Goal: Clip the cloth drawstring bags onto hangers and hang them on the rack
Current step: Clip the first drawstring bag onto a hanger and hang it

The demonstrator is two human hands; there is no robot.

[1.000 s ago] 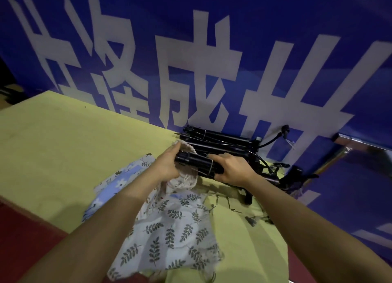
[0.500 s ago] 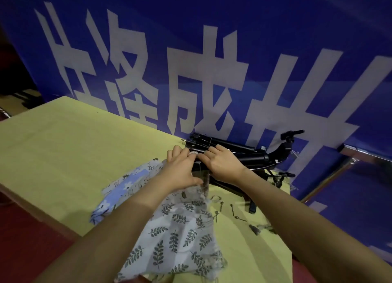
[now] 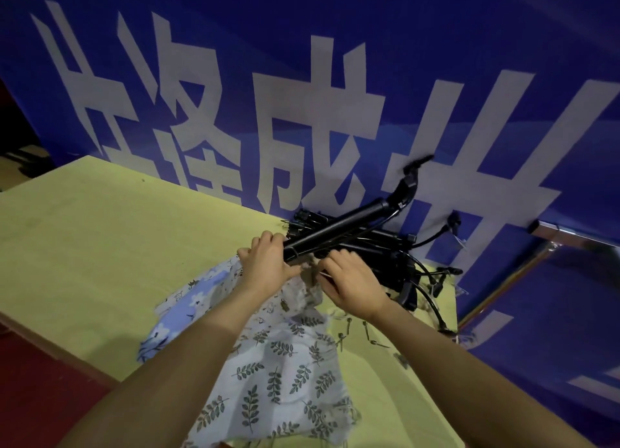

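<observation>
Nearest, leaf-print cloth bag (image 3: 268, 377) lies on yellow-green table (image 3: 100, 246), top edge bunched under both hands. Left hand (image 3: 268, 266) fingers curled round near end of black hanger (image 3: 339, 227), raised at slant. Right hand (image 3: 352, 290) pinches clip and cloth beneath it. Beyond, hanger pile (image 3: 379, 246) against blue banner (image 3: 335, 61).

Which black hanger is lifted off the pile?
The black plastic hanger tilted up toward the blue banner, its near end at the left hand; the other hangers lie flat beneath.
</observation>
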